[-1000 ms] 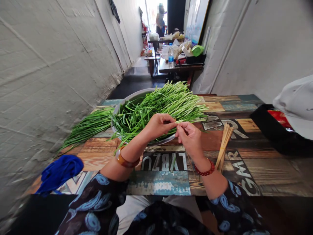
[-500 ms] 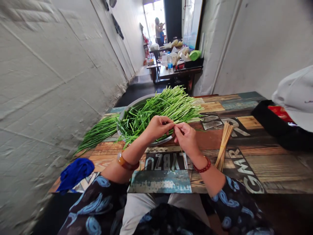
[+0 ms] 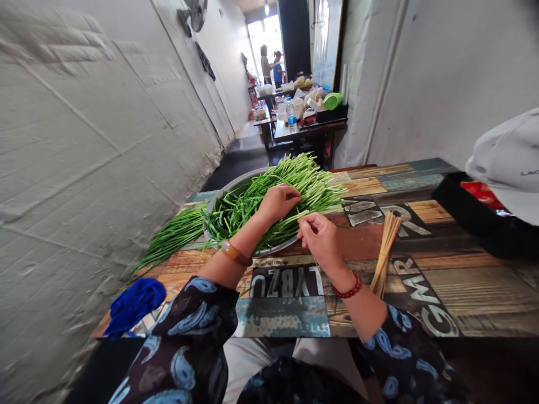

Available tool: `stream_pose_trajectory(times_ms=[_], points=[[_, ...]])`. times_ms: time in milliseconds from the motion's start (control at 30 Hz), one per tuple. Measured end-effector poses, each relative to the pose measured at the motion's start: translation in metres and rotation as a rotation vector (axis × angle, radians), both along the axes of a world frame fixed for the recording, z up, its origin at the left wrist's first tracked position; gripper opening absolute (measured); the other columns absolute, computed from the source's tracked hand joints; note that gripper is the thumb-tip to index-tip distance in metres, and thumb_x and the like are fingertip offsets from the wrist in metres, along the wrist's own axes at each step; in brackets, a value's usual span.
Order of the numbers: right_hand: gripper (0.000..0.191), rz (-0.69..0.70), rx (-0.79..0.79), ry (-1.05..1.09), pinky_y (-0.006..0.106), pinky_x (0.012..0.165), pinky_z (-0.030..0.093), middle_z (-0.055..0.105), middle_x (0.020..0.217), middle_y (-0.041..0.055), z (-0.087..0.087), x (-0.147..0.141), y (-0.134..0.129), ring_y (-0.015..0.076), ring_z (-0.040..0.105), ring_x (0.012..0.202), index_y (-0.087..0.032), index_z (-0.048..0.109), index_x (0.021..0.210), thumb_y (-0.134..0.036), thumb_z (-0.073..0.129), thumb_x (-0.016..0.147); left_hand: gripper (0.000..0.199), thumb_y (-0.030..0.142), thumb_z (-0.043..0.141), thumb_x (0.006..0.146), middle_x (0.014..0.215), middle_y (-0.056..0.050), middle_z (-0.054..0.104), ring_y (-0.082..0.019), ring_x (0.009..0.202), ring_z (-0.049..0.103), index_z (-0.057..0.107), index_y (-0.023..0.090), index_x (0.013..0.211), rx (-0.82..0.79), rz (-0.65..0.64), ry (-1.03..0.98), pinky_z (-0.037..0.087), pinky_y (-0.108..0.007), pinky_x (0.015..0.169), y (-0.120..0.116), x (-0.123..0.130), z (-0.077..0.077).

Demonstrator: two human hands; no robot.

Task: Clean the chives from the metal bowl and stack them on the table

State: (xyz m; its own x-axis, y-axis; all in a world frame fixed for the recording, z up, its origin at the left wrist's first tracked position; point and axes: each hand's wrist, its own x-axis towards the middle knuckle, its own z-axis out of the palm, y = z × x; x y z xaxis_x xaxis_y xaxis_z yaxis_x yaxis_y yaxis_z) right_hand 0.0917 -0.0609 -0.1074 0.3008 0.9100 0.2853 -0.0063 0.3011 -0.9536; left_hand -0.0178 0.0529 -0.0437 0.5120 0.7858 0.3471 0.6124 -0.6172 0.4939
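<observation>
Long green stalks [image 3: 311, 182] with pale cut ends and dark leaves fill a grey basin [image 3: 223, 188] on the patchwork table. Over the basin, my left hand [image 3: 281, 201] has its fingers closed above the stalks; whether something is pinched there is too small to tell. My right hand [image 3: 315, 230], at the basin's near right rim, pinches a thin skewer-like stick whose tip shows above the fingers. More green stalks [image 3: 174, 235] lie left of the basin. A bundle of thin wooden sticks [image 3: 386, 247] rests to the right of my right hand.
A blue cloth [image 3: 137, 303] lies at the table's near left corner. At the right edge are a white cap [image 3: 509, 163] and a black bag [image 3: 463, 219]. Farther back, a table holds a bottle [image 3: 291, 116] and bags; two people stand beyond. A wall runs along the left.
My hands, touching before, have come apart. My left hand has moved up and away over the stalks, while my right hand has hardly moved. The view has tilted up slightly.
</observation>
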Motion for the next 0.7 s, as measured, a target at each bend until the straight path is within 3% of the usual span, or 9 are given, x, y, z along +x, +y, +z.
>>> stream_pose_trajectory(times_ms=[133, 300, 467, 567, 700], points=[[0.021, -0.006, 0.005, -0.012, 0.019, 0.042, 0.039, 0.062, 0.055, -0.0038, 0.001, 0.001, 0.001, 0.0087, 0.053, 0.039, -0.019, 0.060, 0.075, -0.037, 0.059, 0.086, 0.006, 0.015, 0.069, 0.077, 0.078, -0.004, 0.065, -0.014, 0.067, 0.053, 0.073, 0.015, 0.074, 0.019, 0.009, 0.077, 0.041, -0.027, 0.067, 0.004, 0.007, 0.000], [0.022, -0.007, -0.004, -0.037, 0.019, 0.043, 0.040, 0.063, 0.055, -0.0034, 0.003, 0.002, 0.000, 0.0086, 0.054, 0.039, -0.019, 0.060, 0.075, -0.038, 0.058, 0.087, 0.008, 0.008, 0.067, 0.071, 0.068, 0.001, 0.057, -0.012, 0.065, 0.050, 0.065, 0.014, 0.066, -0.028, 0.003, -0.002, 0.038, -0.026, 0.065, 0.008, 0.004, 0.001], [0.022, 0.001, 0.002, -0.020, 0.019, 0.043, 0.040, 0.063, 0.056, -0.0034, 0.003, 0.003, 0.001, 0.0087, 0.054, 0.039, -0.019, 0.060, 0.075, -0.038, 0.058, 0.087, 0.007, 0.012, 0.068, 0.070, 0.068, 0.002, 0.059, -0.010, 0.065, 0.051, 0.061, 0.014, 0.071, -0.252, -0.083, -0.287, 0.040, -0.023, 0.065, 0.002, -0.005, 0.002], [0.022, 0.003, 0.004, -0.014, 0.019, 0.043, 0.040, 0.063, 0.057, -0.0032, 0.000, 0.003, 0.002, 0.0087, 0.054, 0.039, -0.019, 0.061, 0.076, -0.038, 0.059, 0.087, 0.017, 0.022, 0.075, 0.069, 0.069, 0.003, 0.059, -0.009, 0.065, 0.051, 0.061, 0.014, 0.073, -0.363, -0.119, -0.468, 0.040, -0.022, 0.065, -0.004, -0.011, 0.004], [0.021, 0.002, 0.001, -0.011, 0.020, 0.042, 0.040, 0.063, 0.057, -0.0034, 0.000, 0.002, 0.002, 0.0088, 0.053, 0.039, -0.019, 0.061, 0.076, -0.037, 0.059, 0.087, 0.023, 0.030, 0.077, 0.071, 0.068, 0.002, 0.062, -0.009, 0.065, 0.055, 0.061, 0.014, 0.073, -0.445, -0.155, -0.565, 0.043, -0.022, 0.066, -0.012, -0.016, 0.010]])
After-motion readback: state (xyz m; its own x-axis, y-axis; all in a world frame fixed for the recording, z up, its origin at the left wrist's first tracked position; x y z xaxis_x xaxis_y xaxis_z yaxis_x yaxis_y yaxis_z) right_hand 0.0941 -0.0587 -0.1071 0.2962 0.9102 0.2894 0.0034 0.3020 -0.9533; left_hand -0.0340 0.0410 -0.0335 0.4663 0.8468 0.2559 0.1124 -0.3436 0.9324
